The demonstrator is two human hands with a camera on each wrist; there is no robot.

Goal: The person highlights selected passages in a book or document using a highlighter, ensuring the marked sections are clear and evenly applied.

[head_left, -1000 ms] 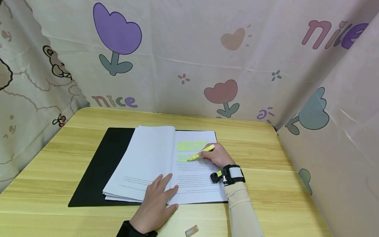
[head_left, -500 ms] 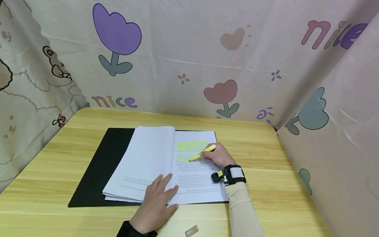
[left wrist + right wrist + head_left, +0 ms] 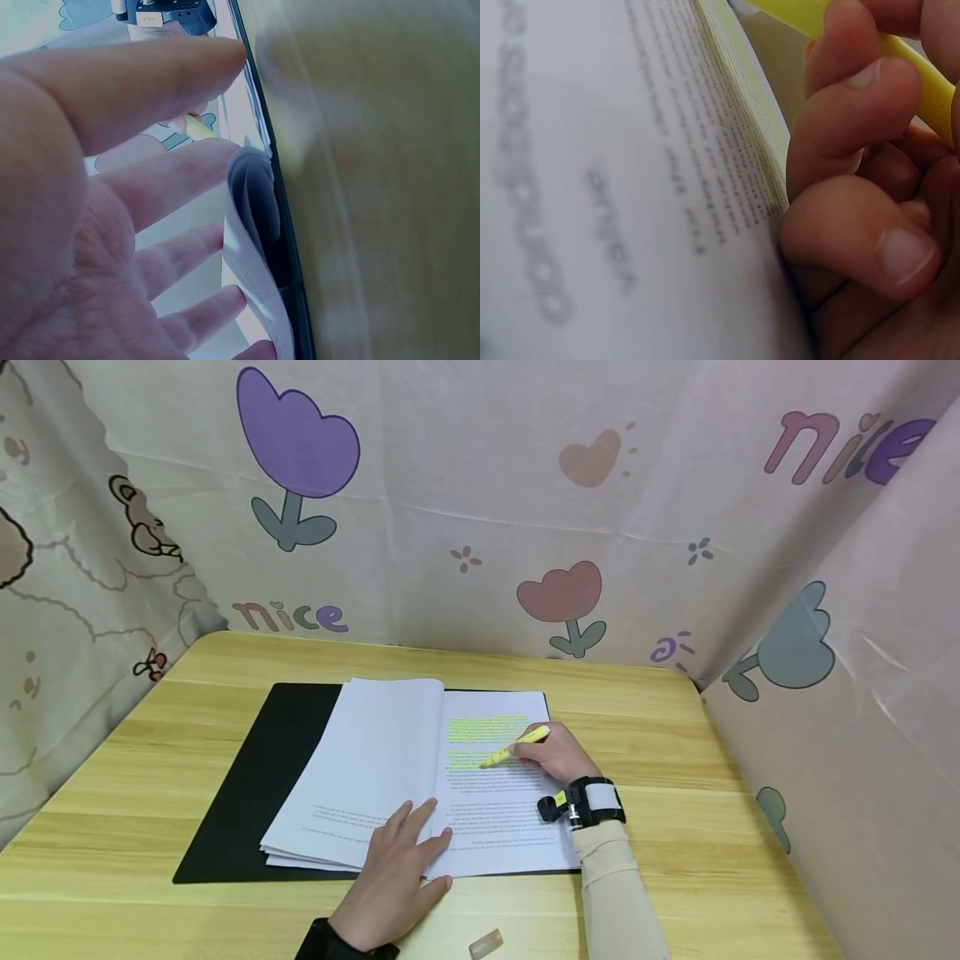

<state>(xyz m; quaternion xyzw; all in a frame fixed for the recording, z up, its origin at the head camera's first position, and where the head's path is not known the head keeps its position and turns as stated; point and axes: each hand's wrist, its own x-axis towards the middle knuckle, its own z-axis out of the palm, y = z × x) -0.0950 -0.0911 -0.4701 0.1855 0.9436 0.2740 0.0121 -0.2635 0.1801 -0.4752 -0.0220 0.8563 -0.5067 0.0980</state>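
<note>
My right hand (image 3: 558,754) grips a yellow highlighter (image 3: 517,746), its tip down at a line of print on the right-hand page (image 3: 498,818). Yellow-marked lines cover the upper part of that page. In the right wrist view the curled fingers (image 3: 847,225) lie beside the printed sheet, with the highlighter's yellow barrel (image 3: 930,94) among them. Spread over the lower inner edge of the pages, my left hand (image 3: 397,868) rests with straight fingers. The left wrist view has its fingertips against the curved stack of turned sheets (image 3: 255,195).
A black folder (image 3: 232,802) lies under the papers and sticks out at the left. Close to the front of the wooden table (image 3: 637,718) lies a small translucent cap (image 3: 486,944). A patterned cloth (image 3: 420,460) hangs behind and at both sides.
My right hand and the highlighter have slid slightly to the right along the line, and the yellow mark now reaches a little further. My left hand stays put.
</note>
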